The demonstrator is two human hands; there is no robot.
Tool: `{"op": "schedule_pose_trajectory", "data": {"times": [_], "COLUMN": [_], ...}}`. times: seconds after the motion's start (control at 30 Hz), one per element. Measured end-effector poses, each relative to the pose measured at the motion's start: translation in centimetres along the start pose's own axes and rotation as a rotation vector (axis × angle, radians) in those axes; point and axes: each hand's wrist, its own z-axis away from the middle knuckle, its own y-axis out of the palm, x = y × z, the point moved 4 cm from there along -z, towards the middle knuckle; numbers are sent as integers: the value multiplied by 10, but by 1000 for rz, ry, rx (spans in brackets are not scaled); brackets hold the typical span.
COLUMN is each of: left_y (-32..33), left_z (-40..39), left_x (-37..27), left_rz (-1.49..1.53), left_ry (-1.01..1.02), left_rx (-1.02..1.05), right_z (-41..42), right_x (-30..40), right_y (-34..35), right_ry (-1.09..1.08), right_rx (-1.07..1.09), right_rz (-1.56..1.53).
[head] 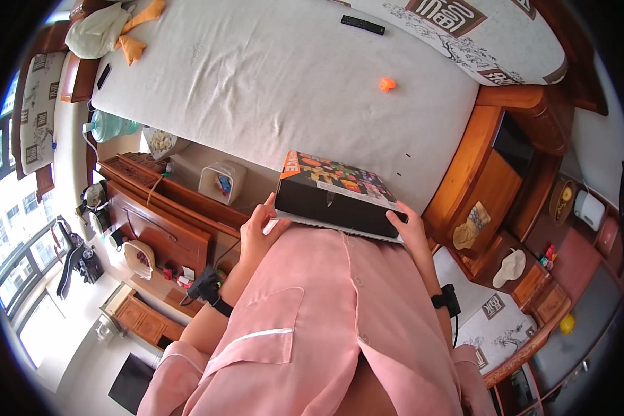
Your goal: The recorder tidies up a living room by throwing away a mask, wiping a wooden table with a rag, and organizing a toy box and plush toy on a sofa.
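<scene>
A black cardboard box (338, 205) with a colourful printed lid and an orange corner stands close in front of my body. A white flat edge (312, 222) shows along its underside; whether it belongs to the box I cannot tell. My left hand (260, 226) holds the box's near left corner, its fingertips partly hidden at the side. At the right end my right hand (408, 226) grips the near corner, thumb against the black side. Beyond the box spreads a sofa seat with a pale, wrinkled cover (270, 88).
A small orange object (387, 84) and a black remote control (363, 25) lie on the sofa. To the left are a waste bin (222, 182), a water-cooler bottle (112, 126) and a wooden table (156, 223). A wooden cabinet (463, 156) borders the right side.
</scene>
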Motion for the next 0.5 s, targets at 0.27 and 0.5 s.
{"op": "schedule_pose_trajectory", "data": {"times": [0.27, 0.5], "left_y": [3, -1], "left_z": [-8, -40], "left_x": [-1, 21], "left_rz": [-28, 110], "left_ry": [65, 9], "left_rx": [-3, -4], "right_z": [-6, 1], "right_x": [0, 1], "right_y": [-2, 1], "right_ry": [-14, 4], "right_rx": [68, 107], "right_rz": [27, -62]}}
